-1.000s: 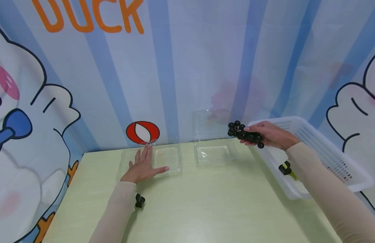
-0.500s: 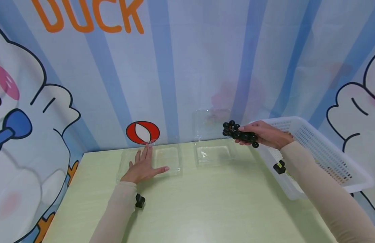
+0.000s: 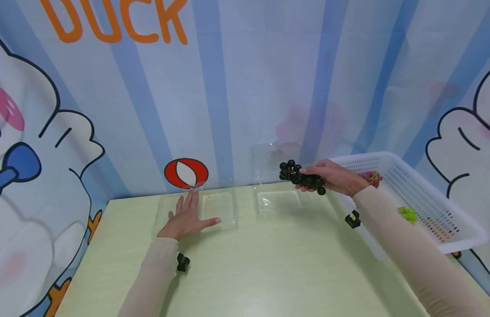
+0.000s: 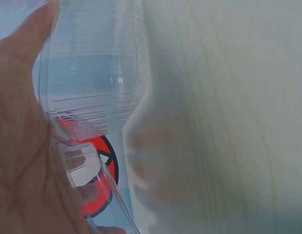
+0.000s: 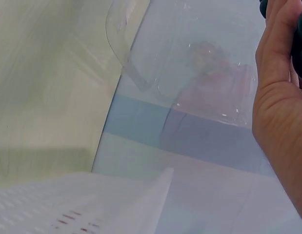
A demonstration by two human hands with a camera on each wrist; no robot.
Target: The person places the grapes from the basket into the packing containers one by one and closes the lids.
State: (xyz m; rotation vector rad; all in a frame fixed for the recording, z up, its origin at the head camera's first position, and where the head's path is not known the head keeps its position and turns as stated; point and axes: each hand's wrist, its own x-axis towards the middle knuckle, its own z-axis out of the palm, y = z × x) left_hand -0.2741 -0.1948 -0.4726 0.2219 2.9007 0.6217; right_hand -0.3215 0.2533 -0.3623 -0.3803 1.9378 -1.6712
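My right hand (image 3: 334, 176) grips a bunch of black grapes (image 3: 304, 175), thumb on top, held in the air just right of a clear plastic box (image 3: 282, 200). That box stands on the table with its lid (image 3: 274, 160) raised against the backdrop. Farther left, my left hand (image 3: 185, 218) lies with spread fingers over a second clear plastic box (image 3: 217, 207). In the left wrist view the palm is against the clear box (image 4: 92, 73). Only the edge of the grapes (image 5: 301, 48) shows in the right wrist view.
A white perforated basket (image 3: 435, 198) stands at the right, under my right forearm. Inside it lie a bunch of red grapes (image 3: 373, 178) and a bunch of green grapes (image 3: 407, 214). A striped cartoon backdrop (image 3: 245, 88) rises behind the pale table (image 3: 261, 268).
My right hand has moved left with the black grapes, away from the basket and toward the right-hand box. The red and green grapes in the basket have come into view. My left hand stays put.
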